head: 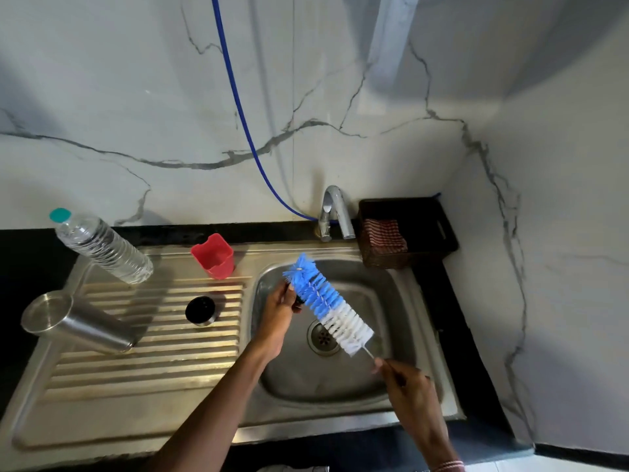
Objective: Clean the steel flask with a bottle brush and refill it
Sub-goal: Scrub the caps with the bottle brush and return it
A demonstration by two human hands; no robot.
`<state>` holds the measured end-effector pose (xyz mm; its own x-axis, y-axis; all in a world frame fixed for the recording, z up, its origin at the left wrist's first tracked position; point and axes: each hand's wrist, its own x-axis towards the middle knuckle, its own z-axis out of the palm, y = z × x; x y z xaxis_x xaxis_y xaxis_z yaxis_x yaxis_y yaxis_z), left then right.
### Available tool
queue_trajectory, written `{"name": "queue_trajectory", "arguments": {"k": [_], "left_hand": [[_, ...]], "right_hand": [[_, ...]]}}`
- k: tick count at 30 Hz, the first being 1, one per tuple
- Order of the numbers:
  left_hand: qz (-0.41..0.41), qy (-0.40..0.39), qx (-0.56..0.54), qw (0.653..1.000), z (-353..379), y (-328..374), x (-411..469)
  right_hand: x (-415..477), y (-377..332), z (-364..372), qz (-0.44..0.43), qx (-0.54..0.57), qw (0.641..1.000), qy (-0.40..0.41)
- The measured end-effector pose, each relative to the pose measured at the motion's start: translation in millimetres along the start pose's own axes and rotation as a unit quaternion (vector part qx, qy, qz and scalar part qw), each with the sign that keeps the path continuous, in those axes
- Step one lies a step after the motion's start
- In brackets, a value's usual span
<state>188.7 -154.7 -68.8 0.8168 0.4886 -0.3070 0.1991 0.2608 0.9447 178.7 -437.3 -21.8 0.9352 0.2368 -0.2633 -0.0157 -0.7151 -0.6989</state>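
Bottle brush point(328, 303) is being held slanting over the sink point(323, 383), wire pinched in right hand point(405, 390) fingers point(379, 364), something dark point(299, 299) gripped by left hand point(277, 313); steel flask point(81, 323) is sitting leftward on the drainboard point(153, 352), nearer that hand.

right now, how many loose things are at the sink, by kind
bottles and flasks: 2, clear water bottle, steel flask
cups: 1, red cup
caps: 1, black cap
brushes: 1, bottle brush, in right hand
baskets: 1, dark basket
cloths: 1, checked cloth
unclear: 1, small dark thing, in left hand
total: 8
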Motion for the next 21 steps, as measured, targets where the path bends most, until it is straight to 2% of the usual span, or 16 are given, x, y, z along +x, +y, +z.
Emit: {"name": "queue_trajectory", "arguments": {"k": [5,12,16,19,21], "left_hand": [[-0.041,0.074,-0.108,0.99,-4,13,7],[-0.005,0.042,-0.069,0.997,0,8,1],[0.027,0.054,-0.1,0.993,-8,17,3],[0.024,0.093,-0.128,0.987,-18,21,4],[0.017,0.089,-0.125,0.988,-21,19,4]], "right_hand": [[-14,12,-6,0.001,0.014,1.0,-0.025],[-5,-4,9,-0.001,0.03,0.999,-0.02],[-8,3,6,0.015,0.053,0.998,-0.027],[-16,20,-8,0.028,0.076,0.997,-0.01],[-15,26,-11,0.03,0.08,0.996,0.005]]}}
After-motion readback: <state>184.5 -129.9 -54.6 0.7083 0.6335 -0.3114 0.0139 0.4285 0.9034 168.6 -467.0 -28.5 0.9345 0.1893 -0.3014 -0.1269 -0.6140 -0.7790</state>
